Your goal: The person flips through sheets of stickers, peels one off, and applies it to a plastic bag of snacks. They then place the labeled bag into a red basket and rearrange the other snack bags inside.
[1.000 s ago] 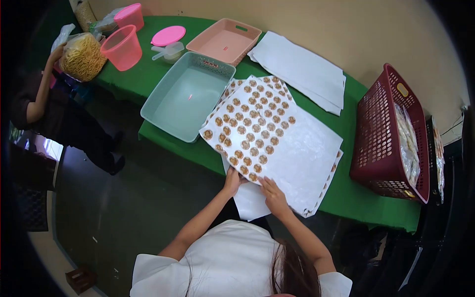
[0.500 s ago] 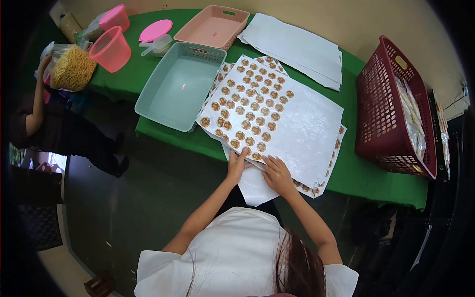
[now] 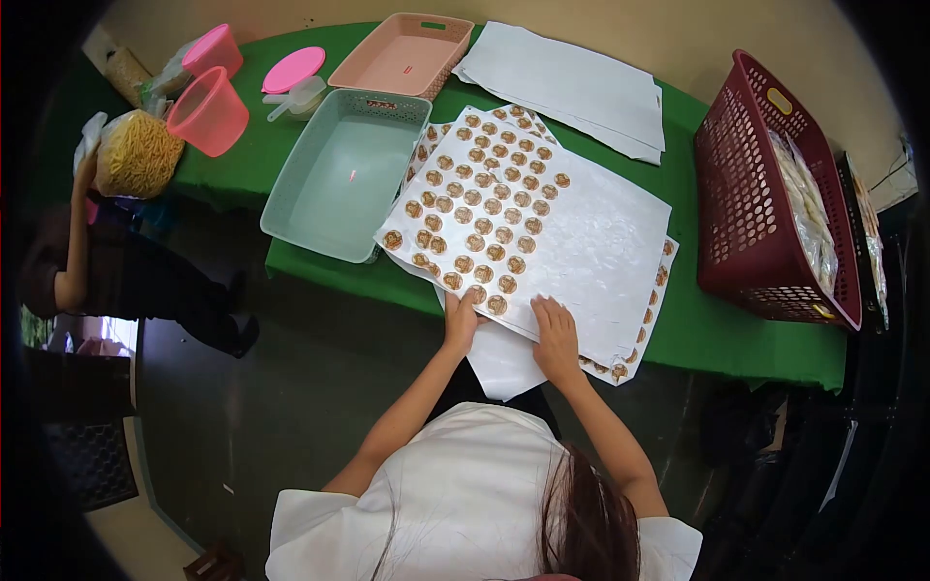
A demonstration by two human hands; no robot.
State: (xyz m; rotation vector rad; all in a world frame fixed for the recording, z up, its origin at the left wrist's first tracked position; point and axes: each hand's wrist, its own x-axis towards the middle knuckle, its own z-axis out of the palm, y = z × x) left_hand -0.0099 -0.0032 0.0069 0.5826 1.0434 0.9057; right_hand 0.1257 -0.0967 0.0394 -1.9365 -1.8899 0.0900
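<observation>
Pinching the round-label sheet with our left hand, right hand laid flat, fingers extended, at its near edge; it lies beyond both over green tablecloth, long axis slanting left to near right.

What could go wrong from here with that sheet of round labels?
The left hand pinches the near edge of the label sheet, so it might crease there.
The white sheet below overhangs the table edge and could slip floorward.
The label sheet's left corner lies close to the teal basket and might catch on it.
</observation>
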